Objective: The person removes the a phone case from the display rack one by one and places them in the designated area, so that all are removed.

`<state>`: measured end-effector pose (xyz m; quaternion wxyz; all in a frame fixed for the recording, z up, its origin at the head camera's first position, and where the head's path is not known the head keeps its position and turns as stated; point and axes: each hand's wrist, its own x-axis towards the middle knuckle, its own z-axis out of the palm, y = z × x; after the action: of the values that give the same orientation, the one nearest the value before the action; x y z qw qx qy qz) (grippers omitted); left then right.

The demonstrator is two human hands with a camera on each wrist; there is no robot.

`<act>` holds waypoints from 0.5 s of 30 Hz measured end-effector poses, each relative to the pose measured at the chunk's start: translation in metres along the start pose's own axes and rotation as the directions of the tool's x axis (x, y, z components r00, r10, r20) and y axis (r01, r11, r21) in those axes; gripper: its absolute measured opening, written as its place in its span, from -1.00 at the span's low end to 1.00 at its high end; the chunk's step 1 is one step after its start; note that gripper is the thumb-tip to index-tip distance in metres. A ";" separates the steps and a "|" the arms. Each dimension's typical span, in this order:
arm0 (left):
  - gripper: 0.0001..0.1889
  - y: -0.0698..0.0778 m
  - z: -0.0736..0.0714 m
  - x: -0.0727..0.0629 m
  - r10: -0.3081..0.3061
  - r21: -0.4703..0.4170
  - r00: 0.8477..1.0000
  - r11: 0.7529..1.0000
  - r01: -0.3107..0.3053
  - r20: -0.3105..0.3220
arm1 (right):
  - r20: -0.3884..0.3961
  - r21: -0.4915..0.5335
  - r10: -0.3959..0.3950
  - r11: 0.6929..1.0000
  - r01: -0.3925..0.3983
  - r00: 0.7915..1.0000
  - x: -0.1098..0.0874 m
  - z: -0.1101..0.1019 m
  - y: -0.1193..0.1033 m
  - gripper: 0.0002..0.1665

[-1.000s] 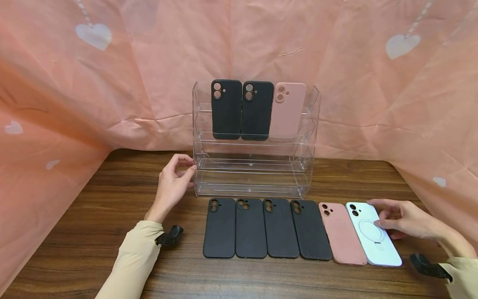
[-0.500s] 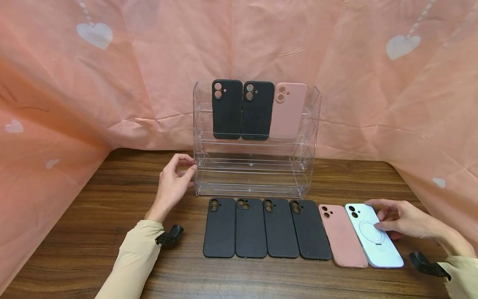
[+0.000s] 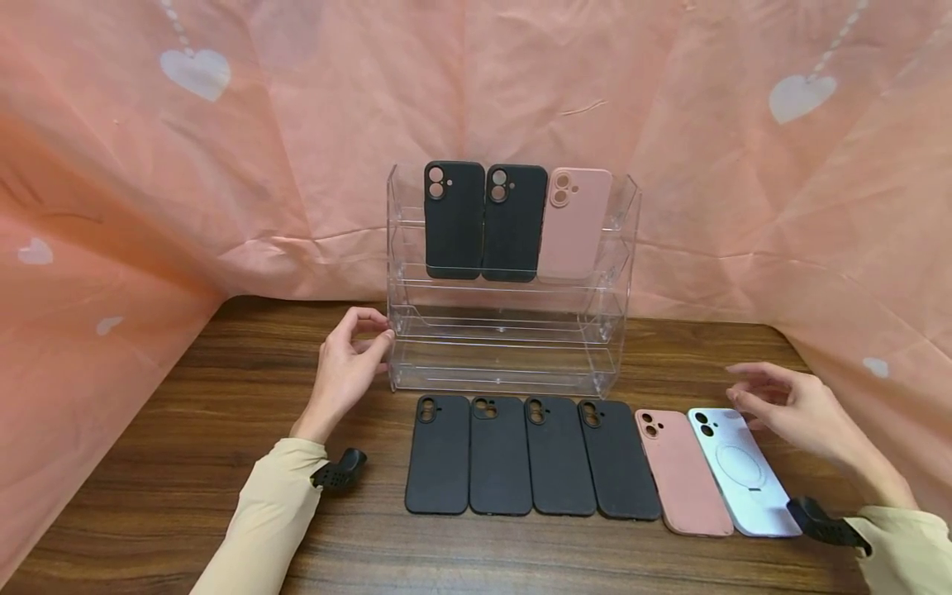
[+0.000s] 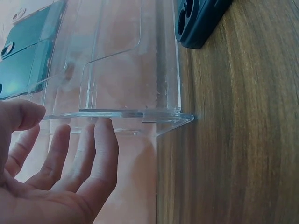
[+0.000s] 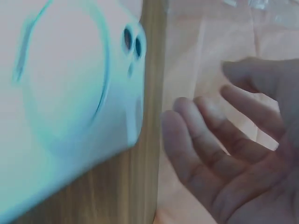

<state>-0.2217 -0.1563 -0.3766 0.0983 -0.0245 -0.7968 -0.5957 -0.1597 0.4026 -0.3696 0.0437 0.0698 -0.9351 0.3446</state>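
My left hand (image 3: 348, 364) is at the left side of a clear acrylic display stand (image 3: 500, 380), with thumb and fingertips pinching its side panel (image 4: 135, 114). My right hand (image 3: 799, 409) hovers beside the top corner of a white phone case (image 3: 740, 464) with a ring on its back. In the right wrist view, the fingers (image 5: 175, 130) are loosely bent and hold nothing, apart from the white case. A pink phone case (image 3: 686, 471) lies against the white one. Several black phone cases (image 3: 500, 463) continue that row leftward, all back side up.
On the stand's top tier stand two black cases (image 3: 454, 223) and a pink case (image 3: 574, 227); its lower tiers hold no cases. A pink curtain (image 3: 320, 149) with white hearts hangs behind and around the wooden table (image 3: 178, 463).
My right hand has let go of the white case and risen up and away from it. The white and pink cases slid slightly toward me. My left hand stays in place.
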 end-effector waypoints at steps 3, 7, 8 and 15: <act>-0.77 0.000 0.001 0.000 -0.004 -0.006 1.000 1.000 0.004 -0.002 | -0.049 0.080 -0.016 0.997 0.020 0.999 0.005 0.006 -0.013 -0.63; -0.77 0.000 0.002 0.001 0.003 -0.008 1.000 1.000 -0.003 -0.012 | -0.087 0.223 -0.033 0.974 0.052 0.996 0.013 0.016 -0.028 -0.66; -0.77 0.000 0.002 0.001 0.007 -0.007 1.000 1.000 -0.007 -0.017 | -0.095 0.259 -0.033 0.964 0.057 0.995 0.015 0.018 -0.032 -0.66; -0.77 -0.002 0.003 0.001 0.027 0.010 0.999 1.000 -0.026 -0.042 | -0.166 0.494 -0.039 0.862 0.117 0.985 0.028 0.039 -0.053 -0.65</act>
<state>-0.2233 -0.1544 -0.3793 0.1231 -0.0219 -0.7969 -0.5911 -0.1798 0.3343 -0.3621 0.1083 0.0903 -0.8039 0.5779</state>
